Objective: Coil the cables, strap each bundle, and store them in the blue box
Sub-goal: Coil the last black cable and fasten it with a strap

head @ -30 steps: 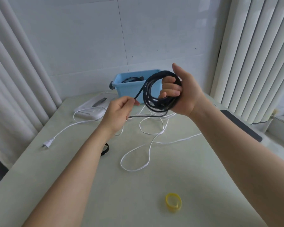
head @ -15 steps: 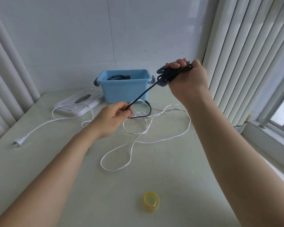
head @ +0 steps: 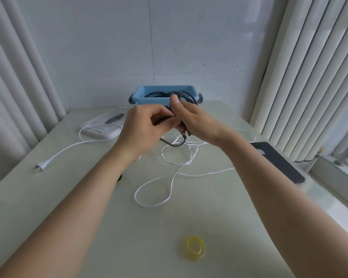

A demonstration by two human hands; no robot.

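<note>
Black cable (head: 189, 98): nearly coiled, loops gripped in curled right hand (head: 199, 123) before blue box (head: 149, 101) (a dark bundle already inside); tail pinched by left hand (head: 141, 127). White cable (head: 159, 203): loose, uncoiled. Yellow strap (head: 195, 248): unused.

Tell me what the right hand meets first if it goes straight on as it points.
The right hand, gripping the black cable coil, points forward-left. It would likely meet the left hand first, close beside it; the blue box lies behind, though depth is unclear.
</note>
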